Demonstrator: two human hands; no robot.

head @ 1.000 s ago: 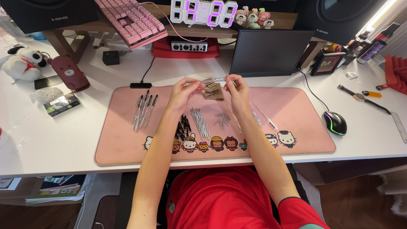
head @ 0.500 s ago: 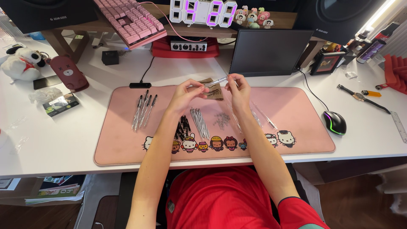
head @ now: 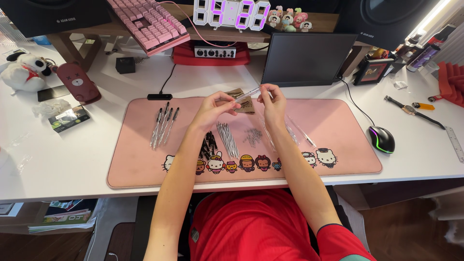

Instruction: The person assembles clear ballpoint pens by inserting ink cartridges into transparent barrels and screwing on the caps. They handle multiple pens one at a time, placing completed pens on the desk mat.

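Clear pen barrel (head: pixel 248 94) spans both hands, long axis level, slightly tilted; left hand (head: pixel 211 109) fingers pinch lower end, right hand (head: pixel 272 100) fingers pinch upper end.

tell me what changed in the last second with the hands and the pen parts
The clear pen barrel has turned from lying low between the hands to slanting up toward the right hand, clear of the brown packet behind it. The left hand has shifted slightly left. Both hands keep hold of the barrel. The finished pens, the ink refills, the springs and the pink desk mat have not moved.
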